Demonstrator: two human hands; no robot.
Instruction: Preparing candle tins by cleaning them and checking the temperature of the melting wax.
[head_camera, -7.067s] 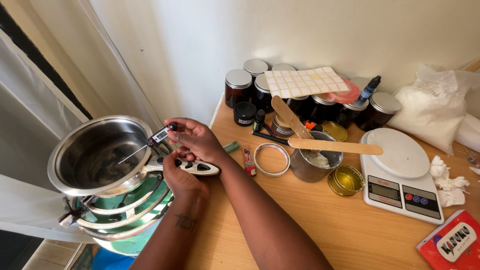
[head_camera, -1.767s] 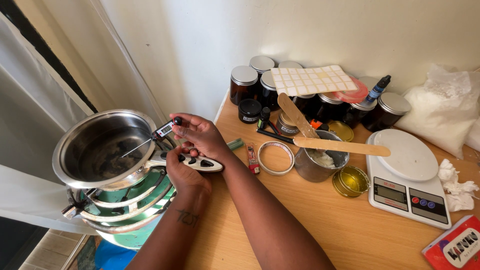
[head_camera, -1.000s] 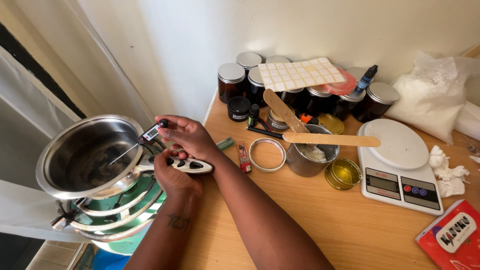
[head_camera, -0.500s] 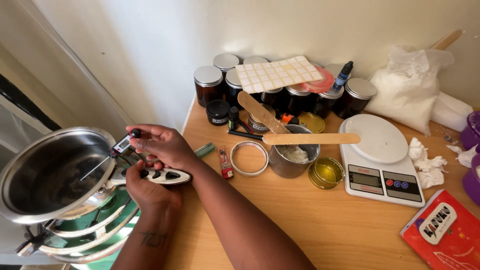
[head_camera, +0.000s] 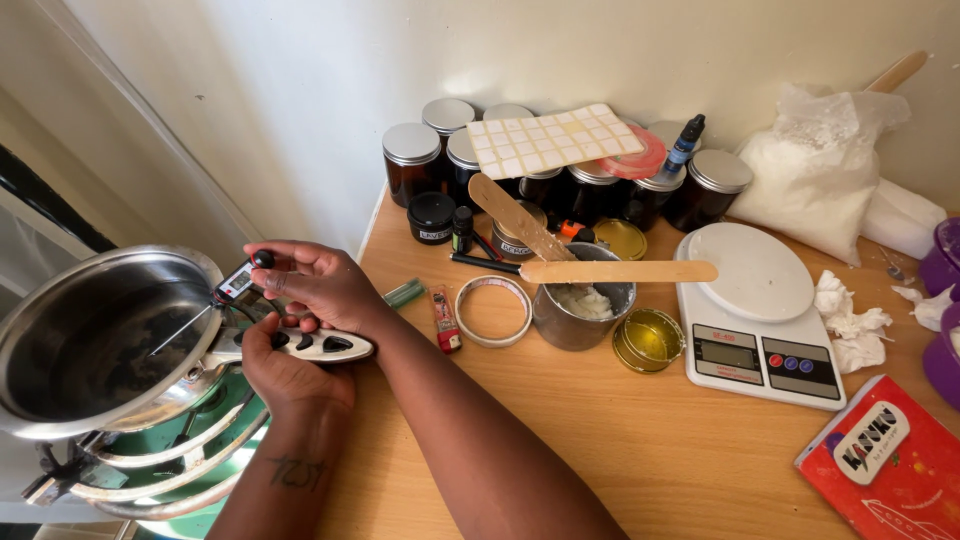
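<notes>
The steel pot (head_camera: 95, 340) runs off the left edge, and its contents show only as dark, unclear patches. The thermometer (head_camera: 232, 288) has a display too small to read. The left hand (head_camera: 290, 375) covers the near part of the pot handle (head_camera: 325, 346). The red box (head_camera: 885, 465) and purple containers (head_camera: 945, 300) are cut by the right edge. Behind the sticker sheet (head_camera: 555, 140), several amber jars (head_camera: 410, 160) are partly hidden.

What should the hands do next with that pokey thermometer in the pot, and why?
Probably tip the thermometer so its probe tip sinks lower: the right hand holds it slanted over the pot, the left hand grips the handle, and whether the tip touches the dark contents is unclear.
</notes>
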